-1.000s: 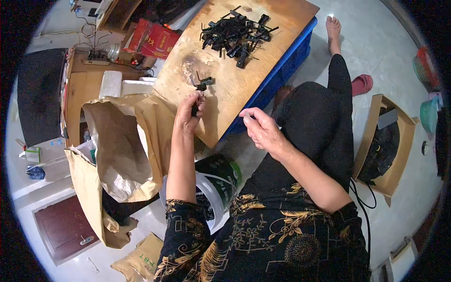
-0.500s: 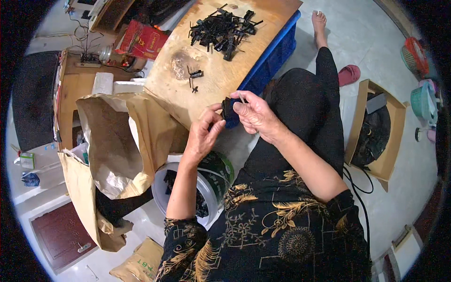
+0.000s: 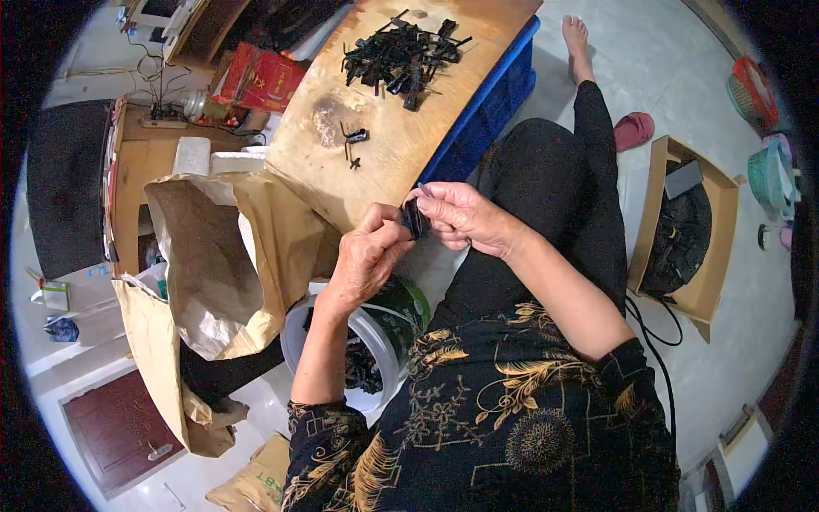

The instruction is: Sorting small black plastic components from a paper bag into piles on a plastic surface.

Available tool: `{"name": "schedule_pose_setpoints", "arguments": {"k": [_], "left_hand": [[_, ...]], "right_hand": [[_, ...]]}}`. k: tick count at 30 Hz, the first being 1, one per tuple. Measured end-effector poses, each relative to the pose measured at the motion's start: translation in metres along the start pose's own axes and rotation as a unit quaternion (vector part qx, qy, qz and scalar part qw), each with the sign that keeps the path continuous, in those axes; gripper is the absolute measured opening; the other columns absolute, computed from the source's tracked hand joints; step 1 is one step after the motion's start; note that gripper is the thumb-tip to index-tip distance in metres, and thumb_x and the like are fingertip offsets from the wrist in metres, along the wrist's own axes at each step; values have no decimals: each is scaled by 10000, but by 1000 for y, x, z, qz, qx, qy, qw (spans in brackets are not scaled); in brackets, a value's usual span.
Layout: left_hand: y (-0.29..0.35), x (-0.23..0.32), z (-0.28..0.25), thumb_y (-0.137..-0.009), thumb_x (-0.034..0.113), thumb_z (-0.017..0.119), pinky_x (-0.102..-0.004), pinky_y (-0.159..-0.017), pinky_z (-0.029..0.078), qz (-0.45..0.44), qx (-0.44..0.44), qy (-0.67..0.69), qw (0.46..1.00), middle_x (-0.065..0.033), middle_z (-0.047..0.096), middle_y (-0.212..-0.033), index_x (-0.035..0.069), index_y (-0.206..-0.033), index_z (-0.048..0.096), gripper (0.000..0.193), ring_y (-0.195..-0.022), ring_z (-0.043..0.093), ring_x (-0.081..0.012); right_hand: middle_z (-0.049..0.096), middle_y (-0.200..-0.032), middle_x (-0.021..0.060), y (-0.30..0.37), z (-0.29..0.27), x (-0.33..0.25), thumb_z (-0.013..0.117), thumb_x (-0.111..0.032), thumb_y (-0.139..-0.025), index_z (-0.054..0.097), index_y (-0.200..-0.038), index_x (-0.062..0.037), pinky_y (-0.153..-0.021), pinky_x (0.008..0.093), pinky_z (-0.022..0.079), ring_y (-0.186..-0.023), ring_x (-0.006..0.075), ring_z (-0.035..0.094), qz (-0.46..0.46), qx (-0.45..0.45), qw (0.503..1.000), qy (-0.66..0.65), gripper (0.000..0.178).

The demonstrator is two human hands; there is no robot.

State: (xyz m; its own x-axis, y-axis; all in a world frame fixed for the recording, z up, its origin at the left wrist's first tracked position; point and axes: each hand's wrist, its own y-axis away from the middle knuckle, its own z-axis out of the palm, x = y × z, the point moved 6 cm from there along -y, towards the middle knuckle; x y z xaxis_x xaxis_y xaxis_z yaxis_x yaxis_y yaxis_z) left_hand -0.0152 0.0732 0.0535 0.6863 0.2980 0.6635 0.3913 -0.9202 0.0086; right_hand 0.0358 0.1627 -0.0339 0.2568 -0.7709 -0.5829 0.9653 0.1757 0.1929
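Black small part (image 3: 415, 219), tan wooden board (image 3: 384, 128), blue crate (image 3: 490, 94), white bucket (image 3: 380, 341), brown paper bag (image 3: 222, 256).

A red rectangular package (image 3: 266, 78) lies beside the desk's (image 3: 375, 162) left edge; an open brown carton (image 3: 693, 224) sits on the floor.

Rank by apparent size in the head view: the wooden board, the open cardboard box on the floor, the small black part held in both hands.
1. wooden board
2. cardboard box, clearly smaller in view
3. small black part, pinched between left hand and right hand
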Motion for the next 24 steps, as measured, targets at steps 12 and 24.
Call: {"name": "schedule_pose_setpoints", "arguments": {"k": [12,24], "left_hand": [[-2,-12,4,-693,-23,628,-309,-596,422,-38,35,-56,997,-120,503,-718,-9,-763,537,115,-663,533,-260],[-5,-30,20,-824,191,590,-222,-530,407,-292,2,267,918,-68,561,-768,9,-1255,302,549,-557,492,-100]], "right_hand": [[321,-570,-98,0,-5,-5,502,-229,-892,475,-955,-94,-356,155,208,-426,-7,255,-57,46,997,37,151],[499,-712,-31,-8,-13,-6,521,-130,-865,508,-925,-8,-570,223,408,-640,46,462,-172,100,970,140,137]]}}
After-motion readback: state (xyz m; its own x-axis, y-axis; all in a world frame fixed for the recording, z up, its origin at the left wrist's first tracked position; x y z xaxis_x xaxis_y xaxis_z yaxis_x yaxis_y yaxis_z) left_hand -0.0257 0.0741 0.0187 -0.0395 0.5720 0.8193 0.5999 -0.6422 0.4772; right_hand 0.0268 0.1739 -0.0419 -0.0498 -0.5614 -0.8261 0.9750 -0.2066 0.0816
